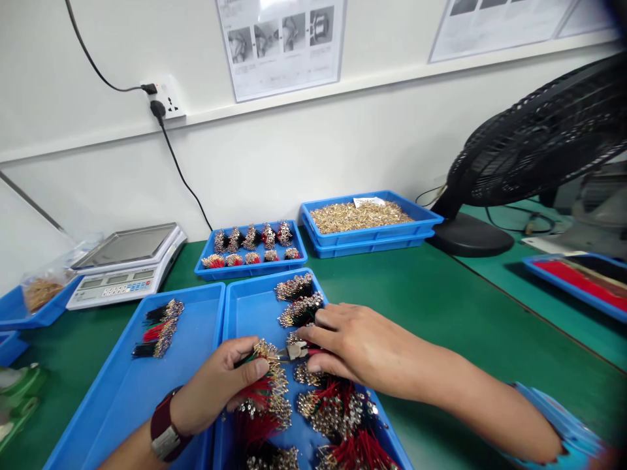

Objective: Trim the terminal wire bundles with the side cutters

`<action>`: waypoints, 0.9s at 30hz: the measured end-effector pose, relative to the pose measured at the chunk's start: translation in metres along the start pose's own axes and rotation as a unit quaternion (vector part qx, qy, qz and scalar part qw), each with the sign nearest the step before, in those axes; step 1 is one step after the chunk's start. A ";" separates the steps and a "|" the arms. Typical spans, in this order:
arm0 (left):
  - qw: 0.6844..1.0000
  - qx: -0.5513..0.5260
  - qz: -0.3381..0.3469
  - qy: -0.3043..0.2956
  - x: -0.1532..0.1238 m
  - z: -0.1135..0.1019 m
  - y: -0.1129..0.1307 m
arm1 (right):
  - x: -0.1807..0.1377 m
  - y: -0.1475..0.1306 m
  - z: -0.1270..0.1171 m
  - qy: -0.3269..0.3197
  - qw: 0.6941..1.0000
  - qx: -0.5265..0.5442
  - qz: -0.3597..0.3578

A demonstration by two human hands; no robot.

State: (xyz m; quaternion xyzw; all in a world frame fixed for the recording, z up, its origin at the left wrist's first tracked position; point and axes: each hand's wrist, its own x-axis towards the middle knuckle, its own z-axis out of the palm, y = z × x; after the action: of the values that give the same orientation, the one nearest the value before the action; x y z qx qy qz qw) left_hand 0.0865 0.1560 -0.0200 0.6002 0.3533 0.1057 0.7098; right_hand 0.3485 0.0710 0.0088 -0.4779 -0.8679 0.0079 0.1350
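Over a blue tray (251, 312) of wired terminals, the left hand (220, 386) grips a wire bundle (268, 391), red and black, while the right hand (355, 347) clasps small pliers (294, 353) just beside the bundle's top.

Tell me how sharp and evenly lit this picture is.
Head view: light is even, shadows soft; glare whitens the top of the poster; the wall ledge bows from distortion; the left hand gripping a wire bundle and the right hand on the pliers are sharp; the lower right corner smears.
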 end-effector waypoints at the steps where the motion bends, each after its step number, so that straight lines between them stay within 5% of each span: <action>1: 1.000 -0.002 -0.001 0.002 0.000 0.001 0.000 | -0.001 0.000 0.000 -0.003 1.000 -0.004 -0.002; 27: 0.999 0.003 0.014 -0.029 -0.001 0.003 0.003 | -0.002 -0.002 0.005 0.037 0.997 -0.062 0.012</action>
State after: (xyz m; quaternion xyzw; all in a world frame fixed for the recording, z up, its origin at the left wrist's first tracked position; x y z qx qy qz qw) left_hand 0.0883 0.1541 -0.0167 0.6103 0.3248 0.0973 0.7159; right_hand 0.3468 0.0693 0.0042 -0.4953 -0.8555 -0.0623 0.1374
